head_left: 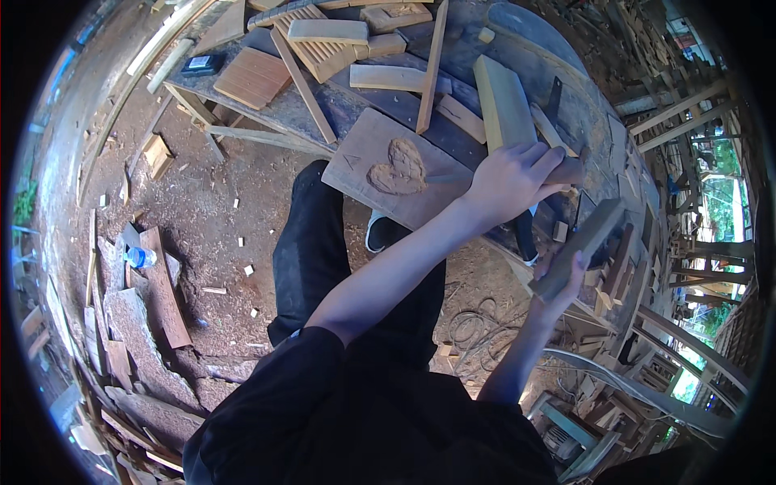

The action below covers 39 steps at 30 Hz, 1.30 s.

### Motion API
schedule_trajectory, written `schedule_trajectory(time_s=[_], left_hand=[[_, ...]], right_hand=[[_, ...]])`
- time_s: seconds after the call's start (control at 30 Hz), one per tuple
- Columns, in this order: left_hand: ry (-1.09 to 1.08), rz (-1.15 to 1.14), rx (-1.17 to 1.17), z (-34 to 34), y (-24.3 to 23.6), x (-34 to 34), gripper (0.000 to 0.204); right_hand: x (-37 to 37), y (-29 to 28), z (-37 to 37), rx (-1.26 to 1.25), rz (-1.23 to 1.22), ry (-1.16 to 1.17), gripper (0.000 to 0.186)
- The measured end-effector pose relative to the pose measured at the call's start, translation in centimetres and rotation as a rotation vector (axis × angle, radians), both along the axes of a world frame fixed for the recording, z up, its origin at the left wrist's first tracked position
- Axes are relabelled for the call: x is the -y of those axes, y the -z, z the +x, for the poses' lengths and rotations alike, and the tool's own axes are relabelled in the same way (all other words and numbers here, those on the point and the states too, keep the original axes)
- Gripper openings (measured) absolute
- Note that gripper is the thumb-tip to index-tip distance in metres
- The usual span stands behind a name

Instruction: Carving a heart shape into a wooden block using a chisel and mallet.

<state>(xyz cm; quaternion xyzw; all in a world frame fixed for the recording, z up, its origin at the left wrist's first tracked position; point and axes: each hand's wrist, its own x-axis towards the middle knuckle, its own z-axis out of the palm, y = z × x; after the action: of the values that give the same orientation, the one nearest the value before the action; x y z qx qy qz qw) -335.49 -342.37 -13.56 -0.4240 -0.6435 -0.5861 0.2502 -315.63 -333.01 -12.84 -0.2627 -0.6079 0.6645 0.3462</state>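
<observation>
My left hand [511,182] reaches across the bench with its fingers closed around a short brown wooden piece [569,170], mostly covered by the hand. Lower on the right, my right hand [567,281] grips a long rectangular wooden block [584,246], which is tilted up and away from me. Under my left forearm lies a flat wooden board [360,153] with a rough heart-shaped hollow [398,168] carved in it. Just beyond my left hand, a pale squared timber [503,101] rests on the bench.
The dark workbench [533,32] carries thin strips, a slatted wooden piece [314,52], a reddish board [252,78] and a small dark box [202,65]. Coiled cable [477,327] and a motor [559,440] lie low right. Scrap planks [166,291] and shavings cover the ground left.
</observation>
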Motion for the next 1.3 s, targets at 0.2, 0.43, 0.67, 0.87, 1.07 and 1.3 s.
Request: schedule_trajectory(time_s=[0.2,0.43,0.67,0.87,1.07,1.3], left_hand=[[-0.005,0.039,0.031,-0.4,0.8,0.4,0.042],[-0.052,0.1,0.056,-1.0,0.8,0.8,0.044],[-0.061,0.127,0.116,-1.2,0.4,1.7,0.05],[-0.053,0.156,0.083,-1.2,0.6,1.6,0.051],[-0.048,0.164,0.067,-1.3,0.7,1.6,0.051],[-0.044,0.141,0.062,-1.5,1.8,1.4,0.046]], right_hand=[[3.4,0.7,-0.8,0.01,-0.086,0.037,0.038],[0.2,-0.4,-0.5,-0.016,0.195,-0.074,0.061],[-0.3,-5.2,-1.1,-0.227,0.242,0.084,0.066],[1.2,-5.6,-1.7,-0.14,0.329,-0.03,0.079],[-1.9,-8.7,-0.5,0.203,0.831,-0.088,0.084],[0.7,-7.3,-5.6,0.461,0.947,-0.282,0.085]])
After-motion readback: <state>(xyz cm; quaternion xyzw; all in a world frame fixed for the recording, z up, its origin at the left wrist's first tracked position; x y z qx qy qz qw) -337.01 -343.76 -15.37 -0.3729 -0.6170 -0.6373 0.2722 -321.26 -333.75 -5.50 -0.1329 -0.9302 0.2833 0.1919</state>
